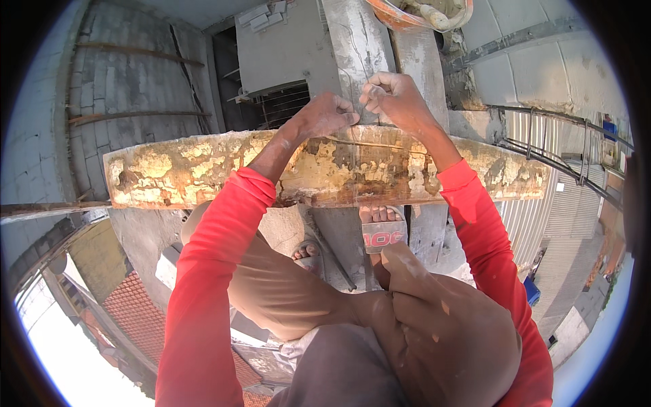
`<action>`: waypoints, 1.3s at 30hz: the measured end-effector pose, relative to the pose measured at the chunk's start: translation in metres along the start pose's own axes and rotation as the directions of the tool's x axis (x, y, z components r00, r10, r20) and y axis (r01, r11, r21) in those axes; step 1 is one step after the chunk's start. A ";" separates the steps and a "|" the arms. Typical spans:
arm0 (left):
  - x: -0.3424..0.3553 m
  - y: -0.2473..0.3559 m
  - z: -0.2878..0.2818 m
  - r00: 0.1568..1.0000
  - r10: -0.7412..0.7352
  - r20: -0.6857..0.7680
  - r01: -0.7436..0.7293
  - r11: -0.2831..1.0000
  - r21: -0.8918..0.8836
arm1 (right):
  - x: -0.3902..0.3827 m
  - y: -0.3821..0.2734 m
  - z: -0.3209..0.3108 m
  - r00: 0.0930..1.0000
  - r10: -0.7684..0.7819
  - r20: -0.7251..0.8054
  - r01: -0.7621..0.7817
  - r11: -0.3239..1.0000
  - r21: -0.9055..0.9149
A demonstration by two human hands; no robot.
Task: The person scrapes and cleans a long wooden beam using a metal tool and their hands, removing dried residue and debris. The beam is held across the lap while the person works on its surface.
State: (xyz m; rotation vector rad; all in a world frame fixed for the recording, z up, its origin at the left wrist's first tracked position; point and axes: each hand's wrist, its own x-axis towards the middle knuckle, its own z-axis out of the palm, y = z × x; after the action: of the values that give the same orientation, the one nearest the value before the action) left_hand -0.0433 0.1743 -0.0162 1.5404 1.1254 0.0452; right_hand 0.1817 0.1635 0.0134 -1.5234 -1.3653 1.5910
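Note:
A long, weathered plank [271, 180] with yellow flaking patches lies crosswise in front of me. My left hand [329, 115] is closed with bent fingers just over its far edge. My right hand [393, 98], a little higher and further right, has its fingers pinched together. A thin string or wire [352, 57] runs down the pale concrete strip [339, 27] between and near both hands; what either hand's fingertips hold is too small to make out. My sandalled feet [380, 230] are below the plank's near edge.
An orange bucket [386, 13] sits at the top. A dark grated opening [278, 108] is beyond the plank. A loose dark rod [332, 258] lies between my feet. Metal rails [569, 169] run at the right, with corrugated roofs [566, 217] and red tiles [135, 305] lower down.

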 end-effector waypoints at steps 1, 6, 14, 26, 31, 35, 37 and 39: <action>-0.003 0.001 0.002 1.000 -0.005 -0.013 0.005 1.000 -0.009 | -0.002 0.007 -0.001 1.000 -0.007 0.010 0.007 1.000 0.016; -0.019 0.006 0.003 0.995 0.020 -0.096 -0.011 0.995 0.094 | -0.009 0.040 0.006 1.000 0.025 -0.014 -0.025 0.999 0.034; -0.045 0.028 0.016 0.945 0.114 -0.308 -0.035 0.967 0.252 | 0.012 0.038 0.031 0.996 0.068 0.064 -0.074 0.993 0.092; -0.191 0.042 0.117 0.977 -0.070 -0.200 0.031 0.981 -0.191 | 0.072 0.015 0.041 0.982 0.108 -0.153 -0.072 0.972 0.222; -0.207 0.016 0.185 0.965 -0.079 -0.251 0.040 0.987 -0.157 | 0.094 0.002 0.039 0.960 -0.079 -0.268 0.129 0.976 0.173; -0.197 0.032 0.175 0.833 0.193 -0.519 -0.256 0.965 -0.052 | 0.084 -0.041 0.037 0.898 -0.238 -0.370 0.284 0.956 0.073; -0.194 0.043 0.164 0.820 0.140 -0.555 -0.149 0.988 0.030 | 0.067 -0.063 0.036 0.892 -0.286 -0.349 0.322 0.946 0.048; -0.184 0.047 0.151 0.845 -0.086 -0.528 0.183 0.974 0.134 | 0.043 -0.078 0.028 0.906 -0.309 -0.288 0.330 0.943 0.028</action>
State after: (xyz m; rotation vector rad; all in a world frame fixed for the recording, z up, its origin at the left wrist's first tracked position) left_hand -0.0253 -0.0521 0.0680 1.6522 1.7066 0.2878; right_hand 0.1268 0.2202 0.0632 -1.3373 -1.2987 1.1628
